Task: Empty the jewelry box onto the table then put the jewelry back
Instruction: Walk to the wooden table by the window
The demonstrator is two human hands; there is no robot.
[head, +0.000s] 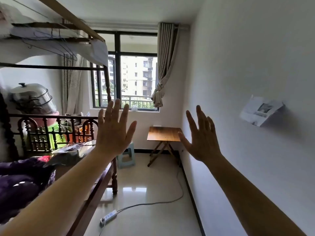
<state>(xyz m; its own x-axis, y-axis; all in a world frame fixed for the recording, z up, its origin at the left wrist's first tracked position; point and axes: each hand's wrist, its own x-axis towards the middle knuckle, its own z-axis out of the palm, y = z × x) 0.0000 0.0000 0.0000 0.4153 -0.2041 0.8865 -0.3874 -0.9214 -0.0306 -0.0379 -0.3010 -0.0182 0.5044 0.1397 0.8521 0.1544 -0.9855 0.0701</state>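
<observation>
My left hand (113, 132) and my right hand (202, 138) are both raised in front of me, fingers spread, backs toward me, holding nothing. Between and beyond them a small wooden folding table (163, 133) stands against the far wall under the window, with a small white thing at its back edge. No jewelry box or jewelry shows anywhere in view.
A dark wooden bunk bed (56, 132) piled with clutter and purple bedding fills the left. A pale green plastic stool (127, 157) sits beside the table. A white power strip (108, 218) and its cable lie on the glossy tile floor. A white wall runs along the right.
</observation>
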